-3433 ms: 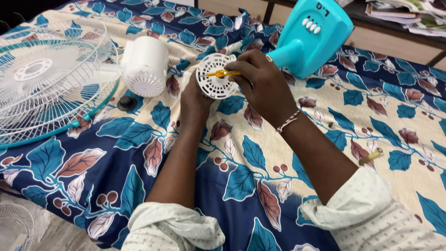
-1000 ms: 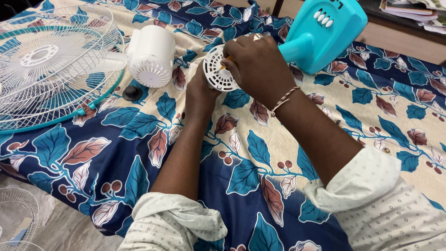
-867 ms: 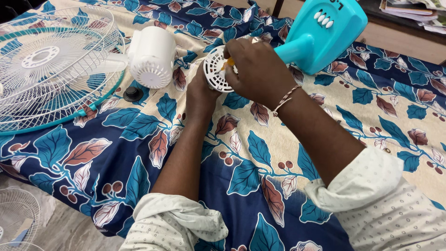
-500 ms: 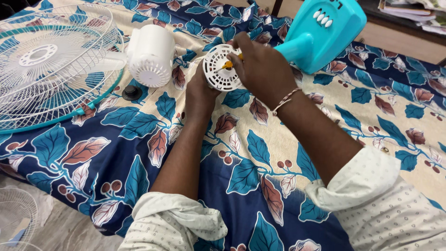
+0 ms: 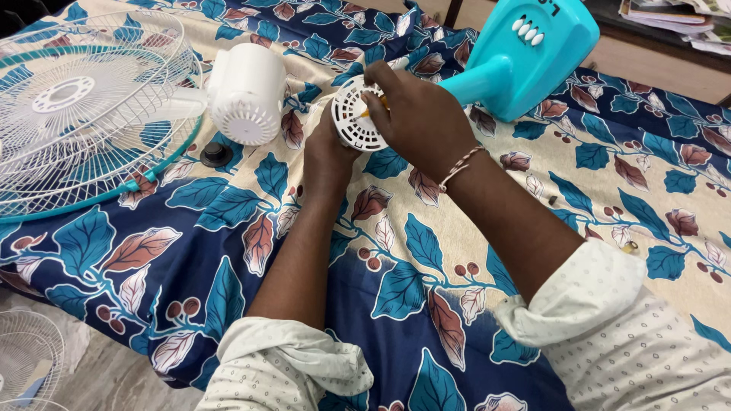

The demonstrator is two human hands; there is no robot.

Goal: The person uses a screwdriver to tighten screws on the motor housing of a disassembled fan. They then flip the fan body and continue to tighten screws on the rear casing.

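Vs half a second ago: little change. Right hand (image 5: 422,114) stays clamped over the round white vented cover (image 5: 358,116), but the knuckles have rolled further across it, so less of the yellow tool handle (image 5: 373,108) shows – now only a sliver between the fingers. Left hand (image 5: 329,144) hasn't shifted, still cupping the cover from below and behind. Fan parts around them sit where they were.

Cover: white plastic disc, radial slots round the rim, held upright with its face toward the camera, roughly the right third hidden by fingers. It's off the cloth, in both hands, just above the blue floral sheet (image 5: 396,281), between the white motor housing (image 5: 247,93) and the turquoise fan base (image 5: 525,57).

Both hands closed: right pinching tool against cover, left gripping the cover edge. White wire fan guard (image 5: 72,114) lies far left, black knob (image 5: 215,154) beside the housing.
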